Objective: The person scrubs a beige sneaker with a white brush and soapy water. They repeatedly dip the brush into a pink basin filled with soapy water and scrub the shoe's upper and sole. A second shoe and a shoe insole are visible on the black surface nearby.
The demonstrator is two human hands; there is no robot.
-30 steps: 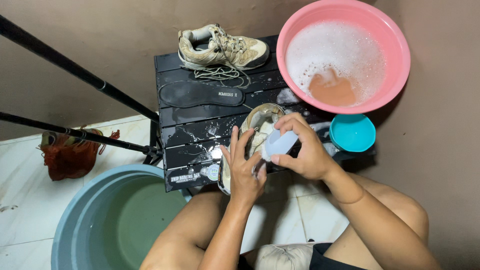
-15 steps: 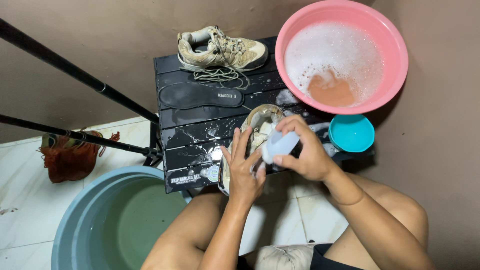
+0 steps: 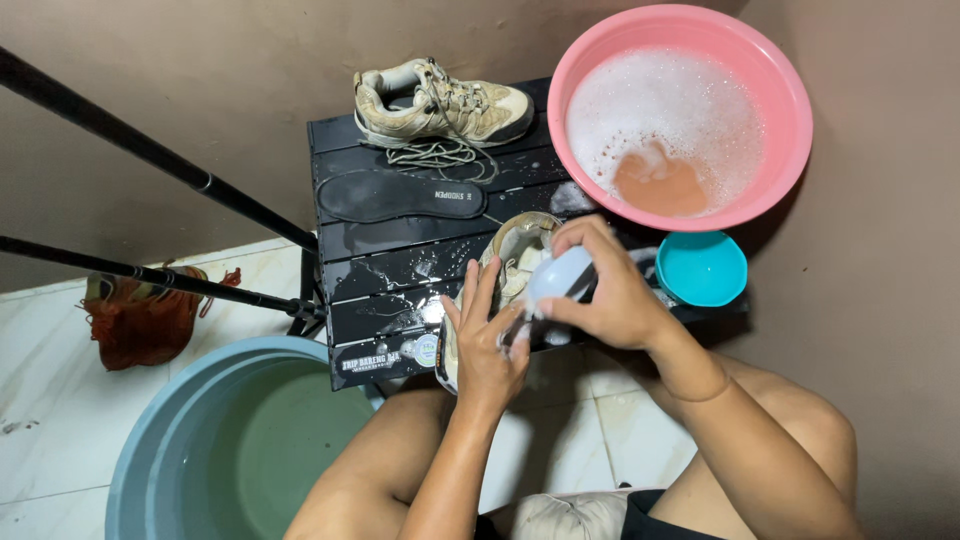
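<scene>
Little differs from the frames before: both hands stay on the same shoe at the front edge of the bench (image 3: 400,270), and the right hand with its brush has shifted only slightly toward the near end of the shoe. The basins, the spare shoe and the insole lie where they were.

The left hand (image 3: 487,340) presses flat against the side of the wet shoe (image 3: 515,250), fingers spread and pointing up along it, so its grip is a wide, open hold that steadies the shoe rather than closing round it. The right hand (image 3: 605,290) is closed in a narrow grip on a pale brush (image 3: 560,277), whose body shows between thumb and fingers; the brush sits against the shoe, just right of the left fingertips. The shoe stands tilted on the bench with its opening turned up and away, caught between the two hands.

Behind it on the dark slatted bench lie a black insole (image 3: 400,197) and, further back, a second tan shoe (image 3: 445,102) with loose laces (image 3: 440,155). A pink basin (image 3: 680,115) of suds and brownish water stands at the right rear, a small teal bowl (image 3: 702,268) just in front of it. On the tiled floor (image 3: 50,400) to the left are a large blue tub (image 3: 240,440) of water and a reddish cloth (image 3: 140,320).
</scene>
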